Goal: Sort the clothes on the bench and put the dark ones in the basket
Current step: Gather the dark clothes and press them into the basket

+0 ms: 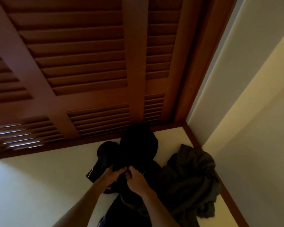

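The black garment [138, 149] lies on the pale top of the bench [39, 177], with its far end pushed up against the foot of the brown louvred doors [82, 63]. It is so dark that almost no fold or seam can be read on it; only a thin light line shows at its left edge, perhaps a trim or a zip, I cannot tell which. It looks soft and bunched, not folded.

Both hands meet at the near middle of this garment. The left hand [112, 175] has its fingers curled into the cloth and holds a fold of it; the right hand [136, 179] pinches the same cloth just beside, the fingers bent and close together. I think the two hands take it at one place so that the whole piece can come up in one lift, without trailing over the bench.

Just to the right, touching the black garment, lies a grey-green garment [195, 177], crumpled in a heap near the wooden edge of the bench and the cream wall [252, 112]. It is also rather dark, so it may belong to the same group, but this is only my judgement.

The basket is not in view, so the carrying step seems not yet done
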`<state>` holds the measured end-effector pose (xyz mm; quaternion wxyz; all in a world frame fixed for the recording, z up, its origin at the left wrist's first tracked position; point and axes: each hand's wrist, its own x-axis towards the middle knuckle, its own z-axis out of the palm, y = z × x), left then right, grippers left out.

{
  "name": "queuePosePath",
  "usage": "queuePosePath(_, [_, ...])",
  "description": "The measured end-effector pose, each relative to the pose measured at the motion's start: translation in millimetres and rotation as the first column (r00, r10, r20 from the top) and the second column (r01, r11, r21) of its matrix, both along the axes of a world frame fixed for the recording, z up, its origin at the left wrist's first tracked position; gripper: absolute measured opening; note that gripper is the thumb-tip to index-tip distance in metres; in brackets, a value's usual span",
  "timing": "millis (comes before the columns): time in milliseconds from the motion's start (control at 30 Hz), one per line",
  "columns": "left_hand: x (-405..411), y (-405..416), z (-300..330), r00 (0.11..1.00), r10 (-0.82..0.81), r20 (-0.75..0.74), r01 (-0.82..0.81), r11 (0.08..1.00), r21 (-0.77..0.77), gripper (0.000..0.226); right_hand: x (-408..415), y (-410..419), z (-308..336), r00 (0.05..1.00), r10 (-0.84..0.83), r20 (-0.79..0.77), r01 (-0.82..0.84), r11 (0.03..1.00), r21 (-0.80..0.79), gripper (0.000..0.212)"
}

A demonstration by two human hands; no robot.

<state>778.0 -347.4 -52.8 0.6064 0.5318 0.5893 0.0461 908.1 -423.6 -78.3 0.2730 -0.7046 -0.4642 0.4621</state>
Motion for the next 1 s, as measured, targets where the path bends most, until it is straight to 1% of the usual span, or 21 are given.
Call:
queuePosePath(100, [-82,-26,-42,0.993,0.116,0.023,-0.114,0.991,-0.075,0.062,-57,-24,-4,0.996,0.087,-0.030,-0.089,0.993,-0.075,0.023])
queuePosePath(133, [-115,-32,-72,0.990,0.138,0.011,-0.137,0.986,-0.093,0.073,-75,-30,-4,0.991,0.125,-0.037,-0.128,0.987,-0.099,0.021])
queuePosePath(167, [-141,-46,-81,0.989,0.142,-0.037,-0.145,0.985,-0.098,0.081,-93,-37,-2,0.985,0.166,-0.043,-0.170,0.977,-0.131,0.020])
queuePosePath(233, [-184,-79,-71,0.976,0.150,-0.160,-0.162,0.985,-0.064,0.083,-133,-53,0,0.970,0.236,-0.065,-0.244,0.951,-0.191,0.019])
queuePosePath(300, [-213,-103,-47,0.945,0.143,-0.295,-0.149,0.989,0.002,0.075,-170,-68,-5,0.964,0.258,-0.065,-0.265,0.947,-0.181,0.029])
queuePosePath(333, [-222,-110,-36,0.928,0.148,-0.341,-0.130,0.989,0.074,0.077,-187,-74,-7,0.966,0.252,-0.062,-0.259,0.950,-0.175,0.033])
queuePosePath(400, [-234,-114,-17,0.910,0.204,-0.362,-0.110,0.959,0.262,0.090,-215,-83,-6,0.969,0.203,-0.139,-0.221,0.967,-0.124,0.028])
queuePosePath(467, [-238,-109,0,0.892,0.212,-0.398,-0.046,0.921,0.387,0.096,-225,-83,0,0.965,0.095,-0.246,-0.113,0.992,-0.061,0.002])
queuePosePath(500, [-236,-105,8,0.894,0.219,-0.392,-0.028,0.899,0.438,0.094,-219,-80,7,0.959,0.020,-0.284,-0.031,0.999,-0.035,0.008])
queuePosePath(567, [-221,-99,25,0.897,0.211,-0.388,0.033,0.844,0.535,0.090,-190,-75,26,0.928,-0.172,-0.329,0.160,0.985,-0.066,0.009])
queuePosePath(600, [-210,-99,29,0.894,0.178,-0.411,0.097,0.819,0.565,0.090,-168,-74,33,0.919,-0.255,-0.302,0.243,0.967,-0.079,0.012])
queuePosePath(633, [-198,-102,31,0.888,0.119,-0.445,0.180,0.799,0.573,0.092,-143,-74,38,0.925,-0.304,-0.229,0.297,0.952,-0.067,0.015])
queuePosePath(667, [-187,-106,28,0.876,0.035,-0.482,0.265,0.799,0.540,0.095,-117,-76,43,0.952,-0.299,-0.070,0.296,0.954,-0.057,0.021])
queuePosePath(700, [-177,-111,19,0.859,-0.069,-0.508,0.345,0.810,0.474,0.101,-94,-81,42,0.963,-0.233,0.136,0.246,0.966,-0.082,0.029])
queuePosePath(733, [-170,-116,7,0.832,-0.172,-0.528,0.420,0.816,0.397,0.108,-74,-88,39,0.937,-0.123,0.328,0.183,0.970,-0.158,0.041])
queuePosePath(767, [-167,-121,-6,0.789,-0.260,-0.556,0.495,0.806,0.325,0.116,-57,-98,32,0.896,-0.011,0.444,0.143,0.954,-0.264,0.055])
queuePosePath(833, [-170,-125,-32,0.699,-0.345,-0.627,0.597,0.763,0.246,0.130,-42,-125,15,0.862,0.095,0.497,0.158,0.882,-0.444,0.079])
queuePosePath(867, [-172,-124,-40,0.671,-0.346,-0.656,0.619,0.748,0.240,0.131,-41,-141,2,0.864,0.094,0.495,0.176,0.864,-0.471,0.083])
queuePosePath(900, [-173,-123,-44,0.658,-0.334,-0.674,0.627,0.739,0.246,0.131,-47,-159,-7,0.867,0.064,0.495,0.188,0.877,-0.443,0.080])
queuePosePath(967, [-168,-117,-42,0.655,-0.321,-0.684,0.622,0.743,0.247,0.131,-62,-184,-24,0.861,-0.072,0.503,0.232,0.936,-0.263,0.064])
queuePosePath(1000, [-164,-114,-38,0.653,-0.324,-0.685,0.617,0.752,0.232,0.130,-67,-190,-26,0.876,-0.156,0.457,0.263,0.948,-0.181,0.056])
